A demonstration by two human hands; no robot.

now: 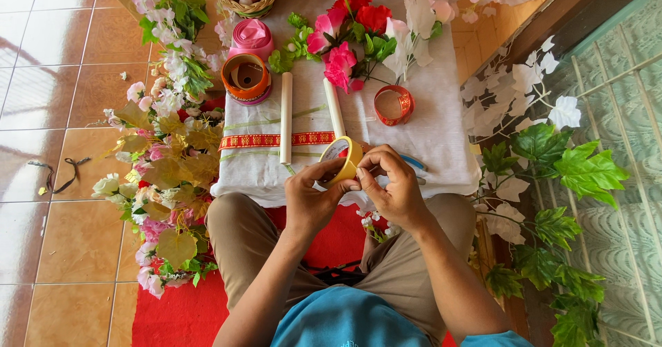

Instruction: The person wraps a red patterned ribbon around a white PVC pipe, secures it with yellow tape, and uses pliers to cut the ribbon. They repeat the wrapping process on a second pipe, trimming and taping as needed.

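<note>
Left hand: the left hand (312,201) is closed around the yellow tape roll (343,159), thumb and fingers clamped on its rim, holding it just above the near edge of the white cloth (434,130).
Right hand: the right hand (393,185) is bunched at the roll's right side, fingertips pinched together on what looks like the tape's free end; the end itself is too small to confirm.
Tape roll: upright on edge between both hands, over the person's lap and the cloth's front border.
Risk, tape end: judged likely to slip back onto the roll or fold onto itself if the pinch is lost, since the grip is by fingertips only.
Risk, nearby items: two white rolled tubes (285,116) lie just beyond the hands; a sideways pull could knock them out of line.
Risk, cloth: loose tape may stick to the cloth or its red patterned ribbon (276,140).
Surroundings: red ribbon spool (394,104), orange ribbon spool (246,76) and artificial flowers (352,30) lie farther back, well apart.
</note>
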